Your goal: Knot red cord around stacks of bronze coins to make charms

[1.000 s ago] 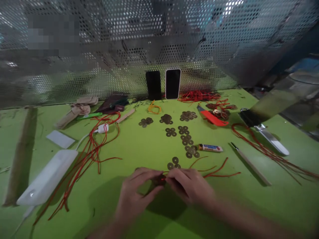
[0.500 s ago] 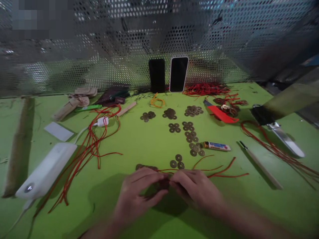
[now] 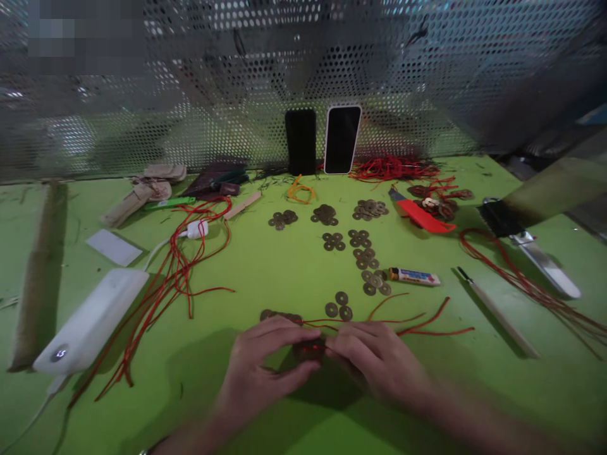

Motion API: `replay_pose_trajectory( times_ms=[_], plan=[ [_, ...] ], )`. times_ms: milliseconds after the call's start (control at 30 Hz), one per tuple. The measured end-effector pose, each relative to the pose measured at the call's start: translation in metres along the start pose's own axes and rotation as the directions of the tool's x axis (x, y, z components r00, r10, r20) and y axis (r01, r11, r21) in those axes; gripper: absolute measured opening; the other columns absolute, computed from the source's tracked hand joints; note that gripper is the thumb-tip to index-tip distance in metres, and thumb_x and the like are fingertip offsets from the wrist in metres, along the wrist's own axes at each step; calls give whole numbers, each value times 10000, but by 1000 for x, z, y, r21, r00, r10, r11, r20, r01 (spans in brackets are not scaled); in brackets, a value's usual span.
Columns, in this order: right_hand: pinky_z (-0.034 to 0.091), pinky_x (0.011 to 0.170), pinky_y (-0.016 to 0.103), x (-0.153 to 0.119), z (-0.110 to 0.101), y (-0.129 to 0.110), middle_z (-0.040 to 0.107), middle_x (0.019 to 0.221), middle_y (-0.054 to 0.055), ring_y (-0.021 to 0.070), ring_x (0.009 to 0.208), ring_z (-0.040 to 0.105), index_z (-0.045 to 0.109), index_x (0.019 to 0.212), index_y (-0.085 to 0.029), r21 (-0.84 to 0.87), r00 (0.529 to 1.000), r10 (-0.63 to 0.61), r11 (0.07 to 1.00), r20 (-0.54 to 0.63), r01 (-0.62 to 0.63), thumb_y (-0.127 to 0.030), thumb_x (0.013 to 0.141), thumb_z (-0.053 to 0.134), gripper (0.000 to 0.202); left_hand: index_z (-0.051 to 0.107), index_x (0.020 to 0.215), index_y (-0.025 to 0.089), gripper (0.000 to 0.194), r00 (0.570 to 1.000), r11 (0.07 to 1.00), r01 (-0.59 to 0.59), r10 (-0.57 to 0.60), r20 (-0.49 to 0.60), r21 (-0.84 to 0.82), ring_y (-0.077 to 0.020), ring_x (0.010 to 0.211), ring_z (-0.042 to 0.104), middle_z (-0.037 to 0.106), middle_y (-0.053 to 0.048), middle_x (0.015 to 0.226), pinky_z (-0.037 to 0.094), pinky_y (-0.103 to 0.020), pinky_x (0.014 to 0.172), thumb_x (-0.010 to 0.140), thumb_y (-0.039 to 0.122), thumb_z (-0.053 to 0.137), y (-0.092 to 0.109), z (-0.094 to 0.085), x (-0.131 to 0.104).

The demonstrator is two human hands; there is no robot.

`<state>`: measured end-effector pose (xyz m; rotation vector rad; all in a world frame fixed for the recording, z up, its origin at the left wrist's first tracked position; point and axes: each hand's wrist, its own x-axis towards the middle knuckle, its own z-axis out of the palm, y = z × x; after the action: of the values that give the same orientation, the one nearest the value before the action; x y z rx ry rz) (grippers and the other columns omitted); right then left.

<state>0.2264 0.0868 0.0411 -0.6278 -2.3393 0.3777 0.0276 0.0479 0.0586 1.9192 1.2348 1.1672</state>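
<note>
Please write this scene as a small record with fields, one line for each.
Left hand: pinches a dark piece with red on it
Right hand: fingertips at its edge; exact grip hidden
Just beyond: three holed coins
Right side: small tube, brush
Back: two phones, upright
Surface: green table

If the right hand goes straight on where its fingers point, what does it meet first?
The right hand would probably meet the dark piece with red on it, in the left hand; depth is unclear, so they may touch.
</note>
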Motion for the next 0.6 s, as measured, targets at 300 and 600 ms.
replay_pose_trajectory(
  times_ms=[300, 600],
  plan=[
    [312, 473, 220, 2, -5, -1, 536, 572, -44, 76, 496, 442, 533, 692, -174, 6, 996, 40, 999, 77, -40, -201, 1016, 258, 426, 646, 1127, 259, 351, 901, 848, 431, -384, 204, -309, -180, 888, 676, 712, -37, 967, 559, -284, 796, 784, 311, 704, 2, 3, -7],
    [412, 562, 252, 2, -8, -5, 624, 696, -4, 123, 621, 532, 598, 834, -166, -157, 994, -103, 983, -25, 98, -171, 976, 396, 248, 640, 617, 172, 240, 803, 750, 596, -544, 243, -288, -130, 546, 596, 649, 1, 559, 470, -221, 526, 770, 349, 694, 3, 11, -2]
  ],
)
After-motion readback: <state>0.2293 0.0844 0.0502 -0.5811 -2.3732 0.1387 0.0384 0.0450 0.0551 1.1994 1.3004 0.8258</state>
